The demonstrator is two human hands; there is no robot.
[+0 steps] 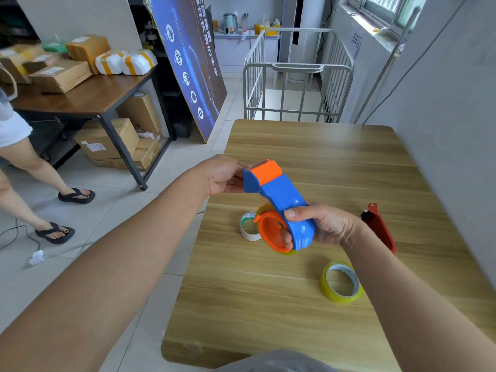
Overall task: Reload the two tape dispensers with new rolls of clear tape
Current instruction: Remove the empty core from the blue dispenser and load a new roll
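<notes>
Head view: a person holds a blue-and-orange dispenser in both hands above a pale wood-grain tabletop. The right hand grips the dispenser's rounded end, thumb pressed on the blue shell and fingers curled into the orange hub. The left hand pinches the opposite end, at the orange flap beside the cutter. A yellowish-clear rim shows around the orange hub, at its upper and lower edges.

On the tabletop, directly beneath the raised dispenser, lies a white core with green print inside, flat on its side and partly hidden by the hub. A roll of clear tape, tinted yellow, lies flat nearer the person, below the right wrist and apart from the core. A red dispenser rests on the tabletop just behind the right wrist, towards the grey wall.

Off to the left, a second person's bare legs in black sandals stand on the tiled floor beside a dark table stacked with cardboard parcels. A blue banner leans against shelving, and a metal cage cart stands beyond the tabletop.
</notes>
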